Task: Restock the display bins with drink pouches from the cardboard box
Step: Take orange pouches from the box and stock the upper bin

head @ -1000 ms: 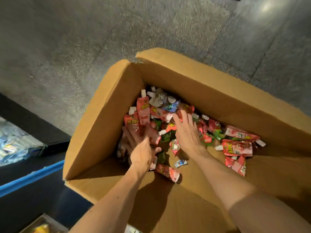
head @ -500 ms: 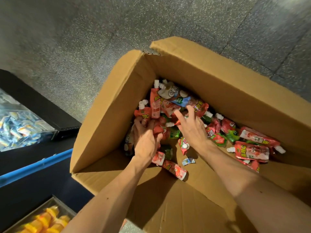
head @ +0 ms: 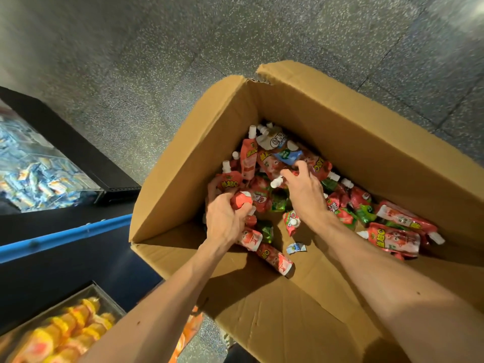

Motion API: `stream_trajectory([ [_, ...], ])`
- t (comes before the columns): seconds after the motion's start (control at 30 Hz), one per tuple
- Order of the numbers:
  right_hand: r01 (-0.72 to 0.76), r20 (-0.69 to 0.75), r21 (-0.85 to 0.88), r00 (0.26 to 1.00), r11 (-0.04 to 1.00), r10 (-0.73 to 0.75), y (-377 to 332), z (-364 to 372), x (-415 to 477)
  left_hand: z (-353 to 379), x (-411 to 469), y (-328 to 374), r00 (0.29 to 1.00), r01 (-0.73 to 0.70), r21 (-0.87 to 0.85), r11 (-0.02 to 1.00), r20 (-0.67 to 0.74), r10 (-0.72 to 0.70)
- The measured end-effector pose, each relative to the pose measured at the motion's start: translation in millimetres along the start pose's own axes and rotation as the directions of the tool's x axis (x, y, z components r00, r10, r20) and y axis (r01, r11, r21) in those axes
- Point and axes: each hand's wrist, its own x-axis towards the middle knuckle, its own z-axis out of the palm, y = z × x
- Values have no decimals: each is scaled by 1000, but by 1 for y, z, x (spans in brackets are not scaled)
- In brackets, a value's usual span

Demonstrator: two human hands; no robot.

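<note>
An open cardboard box (head: 366, 142) stands on the floor, with a heap of red, green and blue drink pouches (head: 264, 163) inside it. Both my arms reach into it. My left hand (head: 225, 218) grips a bunch of red pouches (head: 242, 201) at the heap's near left side. Further in, my right hand (head: 303, 189) curls its fingers round a red pouch with a white cap (head: 277, 182). More red pouches (head: 392, 237) lie loose at the right of the box.
To the left stands a dark display unit with a blue rail (head: 60, 237). A clear bin of blue-white packets (head: 34, 176) sits at its upper left, and a bin of yellow-orange pouches (head: 57, 334) at the bottom left. Speckled grey floor (head: 183, 43) surrounds the box.
My left hand has closed round a bunch of red pouches and lifted slightly. My right hand has curled its fingers onto a pouch. The view has swung, showing more of the yellow bin.
</note>
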Motion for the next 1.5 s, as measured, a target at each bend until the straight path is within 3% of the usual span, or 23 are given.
stream_trajectory([
  [0.1, 7, 8, 86, 1000, 996, -7, 3, -16, -12, -6, -5, 0, 999, -45, -84, 995, -21, 43],
  [0.2, -1, 33, 165, 999, 986, -5, 4, -38, -34, -16, -20, 9, 1000, -8, -282, 959, 4, 10],
  [0.37, -199, 111, 474, 980, 857, 166, 5, -75, -69, -39, -60, 23, 986, 161, -629, 761, 136, -96],
  [0.43, -237, 107, 676, 968, 698, 225, 0, -93, -84, -53, -81, 28, 969, 223, -759, 612, 241, -55],
  [0.53, -231, 146, 918, 953, 321, 266, -19, -125, -108, -72, -106, 30, 942, 286, -868, 406, 333, 49],
  [0.63, -255, 263, 965, 950, -67, 168, -47, -158, -133, -95, -134, 30, 940, 270, -933, 240, 309, 144],
  [0.7, -243, 261, 956, 961, -167, 96, -72, -180, -151, -121, -158, 30, 928, 249, -960, 125, 274, 253],
  [0.8, -227, 226, 955, 974, -189, -26, -127, -208, -180, -168, -203, 23, 872, 155, -985, -71, 103, 479],
  [0.9, -222, 162, 952, 949, -209, -270, -202, -231, -219, -220, -261, 7, 828, 59, -972, -226, -79, 555],
  [0.97, -232, 138, 956, 896, -181, -421, -253, -238, -245, -251, -302, -13, 806, -64, -966, -251, -198, 558],
  [1.07, -198, 73, 973, 749, -116, -658, -327, -233, -284, -290, -364, -54, 742, -184, -935, -303, -334, 581],
  [1.1, -181, 61, 978, 717, -102, -695, -351, -229, -298, -301, -383, -71, 713, -307, -893, -328, -445, 542],
  [1.17, -185, 74, 981, 648, -62, -758, -398, -220, -325, -324, -426, -105, 718, -412, -832, -370, -547, 430],
  [1.23, -153, 98, 988, 612, 4, -785, -442, -209, -354, -349, -469, -136, 722, -363, -832, -420, -536, 437],
  [1.27, -140, 117, 989, 598, 40, -793, -464, -200, -364, -357, -491, -154, 757, -412, -801, -434, -566, 326],
  [1.3, -115, 121, 991, 552, 69, -825, -488, -191, -379, -364, -516, -170, 746, -486, -760, -431, -618, 250],
  [1.37, -69, 124, 992, 475, 104, -871, -533, -169, -409, -375, -559, -202, 706, -623, -694, -362, -698, 123],
  [1.5, -146, 190, 977, 289, 152, -938, -609, -132, -469, -394, -631, -269, 645, -746, -619, -244, -763, -35],
])
